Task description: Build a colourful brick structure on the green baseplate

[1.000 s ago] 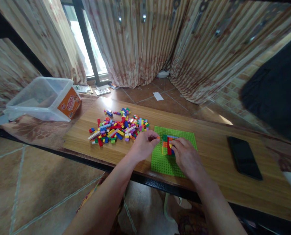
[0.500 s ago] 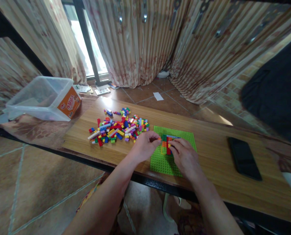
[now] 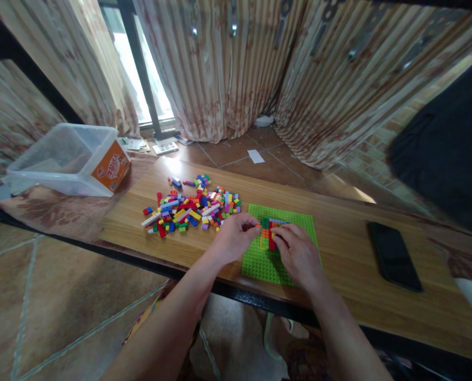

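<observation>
A green studded baseplate [image 3: 260, 267] lies on the wooden board, partly covered by my hands. On it stands a low build of toy bricks [image 3: 265, 233] in orange, red, green, blue and yellow. My left hand [image 3: 236, 235] is at the build's left side, thumb and forefinger pinched on a small orange brick [image 3: 257, 226]. From the right, my right hand [image 3: 299, 254] reaches over the red part, its fingertips closed around a small yellow brick [image 3: 273, 235], mostly hidden by the fingers. The build's right side is hidden under this hand.
A heap of loose mixed toy bricks [image 3: 192, 206] spreads over the board [image 3: 339, 254] to the left. Farther left stands a clear plastic bin [image 3: 61, 182] with an orange label. A black phone [image 3: 395, 256] lies at the right. Curtains [image 3: 228, 79] hang behind.
Both hands stay at the build with nearly the same grip. My right fingertips have shifted very slightly over the red part; the whole view has drifted a little.
</observation>
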A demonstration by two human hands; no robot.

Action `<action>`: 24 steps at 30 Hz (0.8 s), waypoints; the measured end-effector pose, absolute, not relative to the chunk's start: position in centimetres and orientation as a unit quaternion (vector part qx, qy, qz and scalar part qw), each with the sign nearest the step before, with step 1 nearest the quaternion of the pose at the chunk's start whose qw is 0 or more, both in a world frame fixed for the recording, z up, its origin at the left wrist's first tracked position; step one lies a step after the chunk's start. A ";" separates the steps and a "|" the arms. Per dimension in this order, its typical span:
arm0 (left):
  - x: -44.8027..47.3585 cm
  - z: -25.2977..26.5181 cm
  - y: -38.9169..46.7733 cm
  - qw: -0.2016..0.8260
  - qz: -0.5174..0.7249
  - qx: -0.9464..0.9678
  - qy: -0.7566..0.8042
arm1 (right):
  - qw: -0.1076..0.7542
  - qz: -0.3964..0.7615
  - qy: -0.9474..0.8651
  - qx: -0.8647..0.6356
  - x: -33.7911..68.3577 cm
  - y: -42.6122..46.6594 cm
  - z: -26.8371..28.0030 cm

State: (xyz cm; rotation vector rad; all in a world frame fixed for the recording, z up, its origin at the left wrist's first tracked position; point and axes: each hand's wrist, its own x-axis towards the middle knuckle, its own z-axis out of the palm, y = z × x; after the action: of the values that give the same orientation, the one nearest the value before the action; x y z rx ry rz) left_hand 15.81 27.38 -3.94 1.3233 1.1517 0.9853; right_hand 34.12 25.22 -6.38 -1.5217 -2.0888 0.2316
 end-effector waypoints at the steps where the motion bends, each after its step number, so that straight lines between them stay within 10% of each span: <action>1: 15.8 -3.9 27.4 0.536 0.414 0.556 0.483 | 0.271 0.088 -0.774 -0.565 34.1 25.2 -6.4; 24: 15.7 -3.9 27.3 0.540 0.399 0.558 0.489 | 0.284 0.150 -0.755 -0.572 34.4 25.3 -5.9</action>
State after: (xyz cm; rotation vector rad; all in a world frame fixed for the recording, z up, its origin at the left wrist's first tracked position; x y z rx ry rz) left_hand 15.69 27.34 -3.91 1.3258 1.1617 0.9485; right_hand 34.39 25.32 -5.93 -1.5298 -2.0198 0.4010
